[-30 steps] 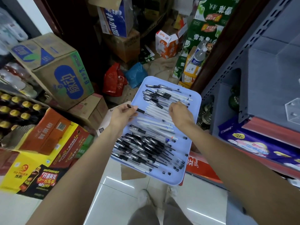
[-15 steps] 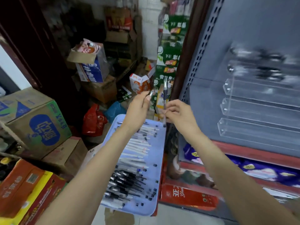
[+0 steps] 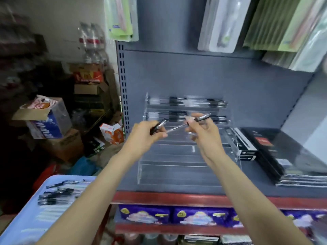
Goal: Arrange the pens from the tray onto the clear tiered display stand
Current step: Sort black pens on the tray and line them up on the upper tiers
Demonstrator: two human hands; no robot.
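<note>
The clear tiered display stand (image 3: 187,167) sits on a grey shelf in front of me. Its two top tiers hold rows of pens (image 3: 187,101); the lower tiers look bare. My left hand (image 3: 146,137) grips a black-capped pen (image 3: 158,127), raised before the stand's middle tiers. My right hand (image 3: 205,133) holds another pen (image 3: 202,117) by its black end. A clear pen barrel (image 3: 177,129) spans the gap between both hands. The light blue tray (image 3: 26,218) with several pens lies at the lower left.
Black flat boxes (image 3: 283,156) are stacked on the shelf right of the stand. Packaged goods (image 3: 122,16) hang above. Cardboard boxes (image 3: 51,124) crowd the floor at left. Purple packs (image 3: 145,214) fill the shelf below a red edge (image 3: 194,198).
My view swung up from the tray to the shelf. Both hands picked pens off the tray and lifted them to the stand's middle tiers.
</note>
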